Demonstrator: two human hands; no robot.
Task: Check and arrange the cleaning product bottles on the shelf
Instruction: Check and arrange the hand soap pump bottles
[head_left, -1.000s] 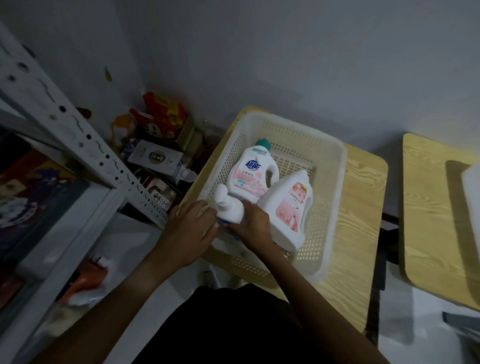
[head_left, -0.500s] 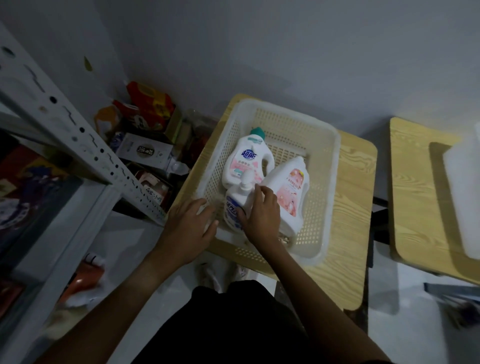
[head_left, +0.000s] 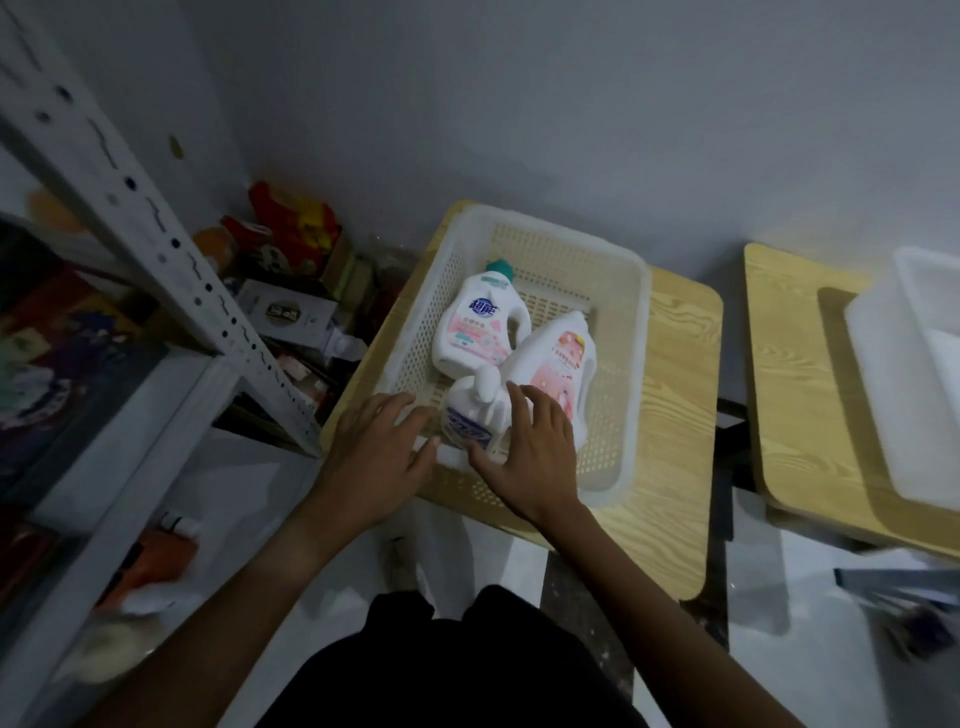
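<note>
A white perforated basket (head_left: 626, 332) sits on a wooden desk (head_left: 675, 415). Inside lie a white jug with a teal cap (head_left: 480, 325) and a white jug with a pink label (head_left: 558, 364). A small white pump bottle with a blue label (head_left: 475, 413) stands at the basket's near edge. My right hand (head_left: 530, 447) hovers just right of the pump bottle, fingers spread, touching or nearly touching it. My left hand (head_left: 379, 452) rests open on the basket's near left rim.
A grey metal shelf (head_left: 130, 208) stands at the left with boxes and packets (head_left: 291, 234) behind it near the wall. A second wooden desk (head_left: 795, 374) at the right bears a white bin (head_left: 914, 374). My dark-clothed lap fills the bottom.
The pump bottle went from my hands at the rim down into the basket. My right hand has opened and drawn slightly off it; my left hand has spread on the rim.
</note>
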